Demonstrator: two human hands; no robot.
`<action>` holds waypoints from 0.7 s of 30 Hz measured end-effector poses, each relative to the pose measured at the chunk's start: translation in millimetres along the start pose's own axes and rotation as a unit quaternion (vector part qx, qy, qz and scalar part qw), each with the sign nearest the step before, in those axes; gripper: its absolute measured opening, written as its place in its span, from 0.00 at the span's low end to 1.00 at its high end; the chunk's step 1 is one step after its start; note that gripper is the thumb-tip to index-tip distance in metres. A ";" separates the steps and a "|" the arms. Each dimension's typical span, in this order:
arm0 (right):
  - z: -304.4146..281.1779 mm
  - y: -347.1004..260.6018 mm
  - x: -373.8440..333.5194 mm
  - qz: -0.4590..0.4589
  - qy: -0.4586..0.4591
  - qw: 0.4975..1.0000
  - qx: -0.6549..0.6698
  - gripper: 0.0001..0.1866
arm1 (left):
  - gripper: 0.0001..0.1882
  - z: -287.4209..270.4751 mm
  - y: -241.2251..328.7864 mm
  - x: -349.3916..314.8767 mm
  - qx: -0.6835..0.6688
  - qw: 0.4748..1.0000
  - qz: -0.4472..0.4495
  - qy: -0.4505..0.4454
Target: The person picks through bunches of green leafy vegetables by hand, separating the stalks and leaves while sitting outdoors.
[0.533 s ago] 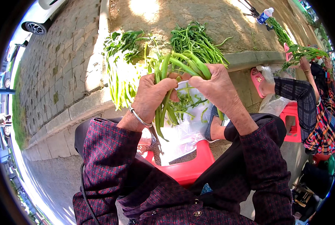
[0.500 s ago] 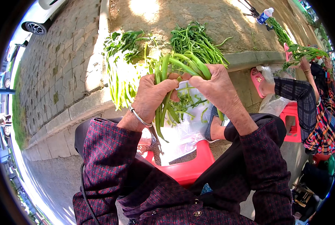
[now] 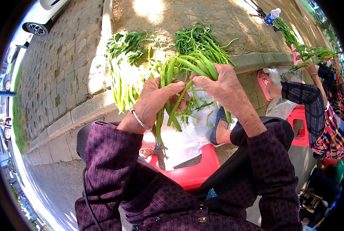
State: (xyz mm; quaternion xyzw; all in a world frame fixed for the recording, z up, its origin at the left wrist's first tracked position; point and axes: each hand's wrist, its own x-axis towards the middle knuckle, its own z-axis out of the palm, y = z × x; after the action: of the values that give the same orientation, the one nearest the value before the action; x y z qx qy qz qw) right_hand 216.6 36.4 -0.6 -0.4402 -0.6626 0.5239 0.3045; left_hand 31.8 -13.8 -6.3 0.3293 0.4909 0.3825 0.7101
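Above the plastic sheet, my left hand (image 3: 152, 100) is closed around several long green vegetable stems (image 3: 170, 73), their ends hanging below it. My right hand (image 3: 225, 86) grips a second bundle of thick green stems (image 3: 200, 63), bent over its fingers. One stem (image 3: 184, 94) slants between the two hands, its upper end at my right fingertips. My left thumb presses against that stem; the fingers behind are partly hidden. Under my hands, cut green bits (image 3: 195, 106) lie on the white plastic sheet (image 3: 187, 138). A metal bangle circles my left wrist.
Beyond my hands are two leafy heaps, the left (image 3: 127, 73) and right (image 3: 199, 42), by a concrete curb (image 3: 260, 59). A red plastic stool (image 3: 195, 175) stands between my legs. At right, another person in pink sandals (image 3: 265, 82) holds greens near a red stool (image 3: 299, 125).
My hands have parted slightly at the fingertips, and a slanting stem now shows between them. The stems under my left hand have shifted. At right, the other person's hand and greens moved a little.
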 end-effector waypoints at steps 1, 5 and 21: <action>1.0 1.2 0.3 -0.009 0.006 1.000 0.000 0.09 | 0.12 0.8 1.2 -1.1 0.010 1.000 -0.003 0.002; 1.6 4.2 0.7 -0.021 0.018 0.999 -0.018 0.09 | 0.10 1.4 -4.8 1.3 0.031 0.999 0.010 0.019; 5.1 3.0 -3.2 -0.024 -0.129 0.968 -0.214 0.09 | 0.07 -3.6 -13.7 3.9 0.326 0.939 0.107 0.012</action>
State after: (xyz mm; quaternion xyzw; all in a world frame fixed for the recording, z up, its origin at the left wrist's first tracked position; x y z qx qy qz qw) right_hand 214.3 31.5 -4.7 -0.4076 -0.8033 0.4149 0.1280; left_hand 32.3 -16.8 -20.6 0.5887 0.5590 0.2794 0.5128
